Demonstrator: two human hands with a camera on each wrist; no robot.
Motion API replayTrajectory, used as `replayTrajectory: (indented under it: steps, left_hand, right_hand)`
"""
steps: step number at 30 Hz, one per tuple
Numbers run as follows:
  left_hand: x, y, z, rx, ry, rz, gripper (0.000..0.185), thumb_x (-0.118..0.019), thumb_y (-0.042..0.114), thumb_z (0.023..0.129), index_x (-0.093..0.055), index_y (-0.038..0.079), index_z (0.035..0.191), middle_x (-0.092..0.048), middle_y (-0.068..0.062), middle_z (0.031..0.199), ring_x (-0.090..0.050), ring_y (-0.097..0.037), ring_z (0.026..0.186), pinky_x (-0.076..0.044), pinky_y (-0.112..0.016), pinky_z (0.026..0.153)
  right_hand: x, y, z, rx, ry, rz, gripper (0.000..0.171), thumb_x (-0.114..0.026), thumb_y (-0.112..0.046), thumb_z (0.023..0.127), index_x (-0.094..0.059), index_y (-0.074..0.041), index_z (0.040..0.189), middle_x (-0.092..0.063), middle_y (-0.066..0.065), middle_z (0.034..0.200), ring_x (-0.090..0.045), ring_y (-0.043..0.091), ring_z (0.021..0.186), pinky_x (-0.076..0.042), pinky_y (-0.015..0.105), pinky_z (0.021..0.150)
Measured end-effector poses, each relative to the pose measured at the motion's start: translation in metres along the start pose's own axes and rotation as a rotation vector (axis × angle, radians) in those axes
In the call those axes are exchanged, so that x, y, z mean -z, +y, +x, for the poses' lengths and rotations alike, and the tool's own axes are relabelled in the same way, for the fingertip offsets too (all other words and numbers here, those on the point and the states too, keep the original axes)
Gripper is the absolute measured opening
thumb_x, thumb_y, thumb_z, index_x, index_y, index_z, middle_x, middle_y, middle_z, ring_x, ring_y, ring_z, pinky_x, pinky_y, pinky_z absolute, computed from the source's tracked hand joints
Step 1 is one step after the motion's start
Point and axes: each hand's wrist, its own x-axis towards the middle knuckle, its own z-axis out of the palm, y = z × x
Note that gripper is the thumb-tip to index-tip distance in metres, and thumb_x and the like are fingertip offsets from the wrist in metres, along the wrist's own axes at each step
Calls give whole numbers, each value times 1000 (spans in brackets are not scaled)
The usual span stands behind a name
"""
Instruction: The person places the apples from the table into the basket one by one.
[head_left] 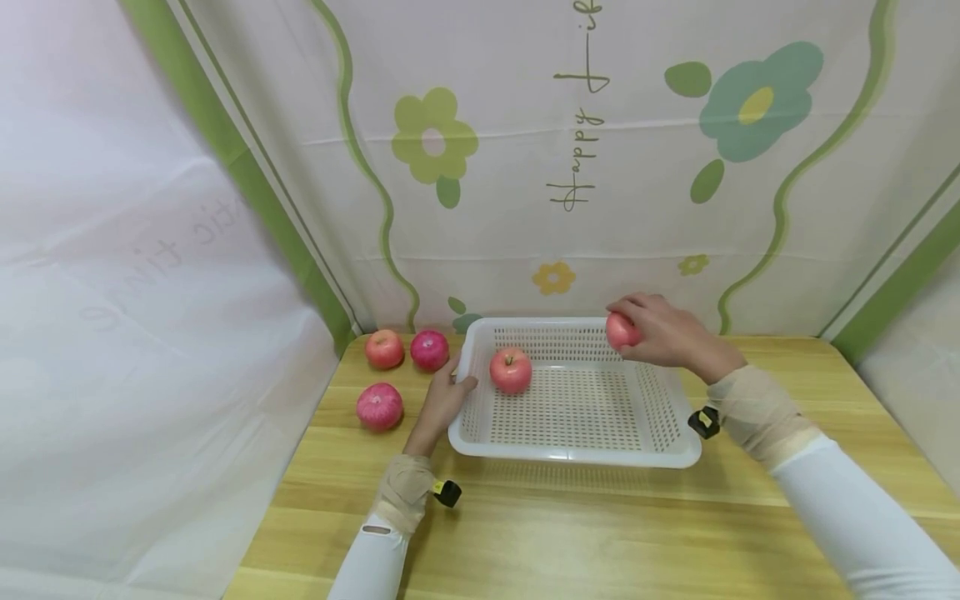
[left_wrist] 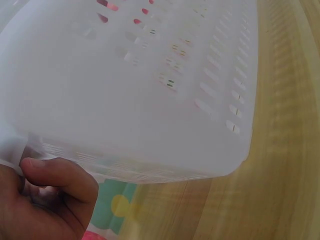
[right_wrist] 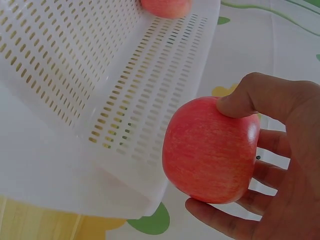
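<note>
A white perforated plastic basket [head_left: 573,456] stands on the table, its left rim gripped by my left hand [head_left: 444,400]. In the left wrist view, the thumb of that hand [left_wrist: 60,200] curls over the basket's edge [left_wrist: 125,115]. My right hand [head_left: 663,333] holds a red apple [head_left: 622,331] over the basket's back right corner. Thumb and fingers wrap around this apple [right_wrist: 212,150] in the right wrist view, beside the basket wall. Another apple [head_left: 511,371] sits inside the basket towards the left.
Left of the basket lie an orange-red apple [head_left: 385,349], a deep pink round fruit [head_left: 430,350] and a streaked pink one [head_left: 379,407]. The wooden table [head_left: 525,542] meets a printed curtain [head_left: 510,250] at its back edge.
</note>
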Motion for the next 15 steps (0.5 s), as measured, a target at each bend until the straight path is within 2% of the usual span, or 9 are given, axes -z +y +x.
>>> replayTrajectory:
  steps: [5, 15]
  left_hand:
    - [0, -1, 0, 3, 5, 4, 70, -58, 17, 103, -33, 17, 169, -70, -32, 128, -76, -44, 108, -67, -49, 82]
    - [0, 0, 0, 8, 6, -1, 70, -57, 18, 103, -32, 18, 169, -70, -31, 128, -77, -41, 107, -67, -49, 81]
  right_hand:
    - [-2, -5, 2, 17, 12, 0, 67, -79, -29, 87, -60, -8, 147, -56, 20, 150, -57, 40, 123, -59, 60, 85]
    - [-5, -8, 6, 3, -2, 10, 67, -78, -29, 86, -60, -10, 148, -55, 17, 151, -56, 36, 126, -58, 58, 84]
